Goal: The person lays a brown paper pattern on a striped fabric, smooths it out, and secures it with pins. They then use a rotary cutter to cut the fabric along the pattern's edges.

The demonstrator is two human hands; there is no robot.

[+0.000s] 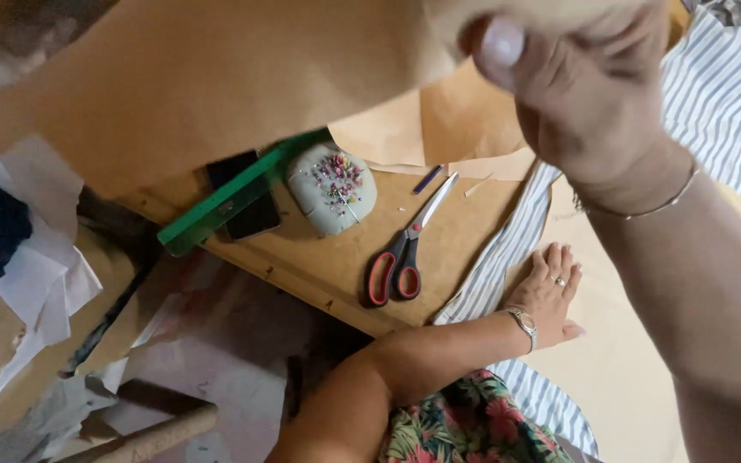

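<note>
You've got the big sheet of brown pattern paper (216,77) pinched in your right hand (585,94), lifted up close to the camera, so it hangs over the far left of the counter (328,257). Your left hand (551,291) lies flat and open, holding nothing, pressing another brown paper piece (628,377) that lies over the striped fabric (731,94) on the right. Looks to me like you're mid-lift, clearing or repositioning that sheet. Next move probably calls for keeping the flat hand firm so nothing under it shifts. Just left sit the red-handled scissors (396,266), the grey pincushion (332,189), a green ruler (233,193) over a dark phone (250,214).
</note>
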